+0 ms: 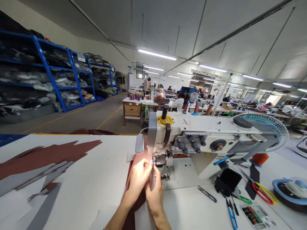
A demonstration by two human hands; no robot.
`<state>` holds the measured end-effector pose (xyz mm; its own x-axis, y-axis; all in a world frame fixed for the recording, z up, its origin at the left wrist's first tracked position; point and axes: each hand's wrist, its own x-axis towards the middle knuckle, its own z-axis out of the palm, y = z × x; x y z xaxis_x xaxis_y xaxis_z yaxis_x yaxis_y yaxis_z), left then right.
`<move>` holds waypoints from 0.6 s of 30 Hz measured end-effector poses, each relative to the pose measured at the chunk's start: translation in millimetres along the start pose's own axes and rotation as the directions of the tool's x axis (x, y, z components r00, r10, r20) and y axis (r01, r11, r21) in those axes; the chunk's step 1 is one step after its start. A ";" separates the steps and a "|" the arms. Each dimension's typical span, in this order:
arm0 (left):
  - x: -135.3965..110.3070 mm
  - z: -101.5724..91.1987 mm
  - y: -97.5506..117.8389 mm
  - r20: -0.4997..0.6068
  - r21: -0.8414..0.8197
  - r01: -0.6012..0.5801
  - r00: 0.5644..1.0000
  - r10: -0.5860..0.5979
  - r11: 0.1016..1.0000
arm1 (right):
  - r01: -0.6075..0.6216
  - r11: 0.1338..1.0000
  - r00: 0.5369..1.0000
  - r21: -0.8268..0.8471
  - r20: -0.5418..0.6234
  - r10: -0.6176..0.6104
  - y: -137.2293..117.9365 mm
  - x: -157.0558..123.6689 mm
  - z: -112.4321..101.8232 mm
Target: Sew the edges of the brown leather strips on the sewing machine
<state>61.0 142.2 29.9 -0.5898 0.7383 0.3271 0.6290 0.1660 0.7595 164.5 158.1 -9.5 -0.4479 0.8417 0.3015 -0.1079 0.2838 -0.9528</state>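
My left hand [140, 177] and my right hand [155, 188] meet just in front of the presser foot [157, 159] of a white industrial sewing machine [203, 127]. Between their fingertips they pinch a narrow grey strip [152, 180], probably leather. Under both hands lies a long brown leather piece [136, 164], running back beneath the machine's foot. The hands hide most of its middle. Brown and grey cut pieces [40, 163] lie on the white table [96, 179] to my left, away from both hands.
Thread snips [207, 194], blue-handled pliers [232, 214], a black holder [227, 182] and a blue-rimmed bowl [289, 191] lie to my right. A round fan [263, 131] stands behind the machine. Blue shelving [48, 70] and other workstations with people fill the background.
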 end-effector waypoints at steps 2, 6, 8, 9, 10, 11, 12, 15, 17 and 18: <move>-1.3 1.6 -2.8 -0.001 -0.029 0.002 1.000 -0.002 1.000 | -0.020 0.999 1.000 0.044 0.012 0.019 -0.1 3.2 -2.2; -5.3 7.8 -6.8 -0.121 -0.010 -0.049 0.992 0.047 0.999 | -0.079 0.953 0.991 0.293 0.131 0.041 4.3 12.7 -8.1; -7.0 10.3 -9.1 -0.178 0.047 -0.164 0.969 0.170 0.985 | -0.188 0.873 0.973 0.450 0.205 0.104 5.8 15.9 -12.8; -7.8 11.2 -10.7 -0.187 0.081 -0.241 0.949 0.252 0.967 | -0.252 0.828 0.960 0.501 0.234 0.151 6.2 16.7 -15.7; -8.4 11.7 -12.5 -0.176 0.116 -0.322 0.924 0.338 0.940 | -0.309 0.787 0.946 0.534 0.256 0.198 6.7 16.8 -18.8; -9.1 12.0 -14.4 -0.156 0.150 -0.400 0.894 0.421 0.904 | -0.349 0.757 0.934 0.553 0.268 0.235 7.4 16.5 -22.1; -9.7 12.2 -16.3 -0.131 0.180 -0.466 0.862 0.490 0.866 | -0.371 0.737 0.927 0.566 0.274 0.256 8.5 16.0 -25.2; -11.4 13.2 -20.3 -0.078 0.266 -0.560 0.799 0.596 0.785 | -0.374 0.706 0.926 0.601 0.283 0.249 15.0 14.0 -32.6; -11.7 14.6 -20.5 -0.075 0.301 -0.565 0.789 0.610 0.768 | -0.369 0.703 0.928 0.608 0.280 0.245 21.3 13.7 -35.4; -11.4 15.5 -19.8 -0.072 0.310 -0.564 0.789 0.611 0.765 | -0.367 0.706 0.929 0.605 0.272 0.250 24.4 14.1 -36.3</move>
<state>63.1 140.7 2.4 -0.1177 0.6365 0.7622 0.9711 -0.0865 0.2222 187.8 193.6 -27.2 -0.6846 0.7282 0.0323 -0.4490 -0.3864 -0.8057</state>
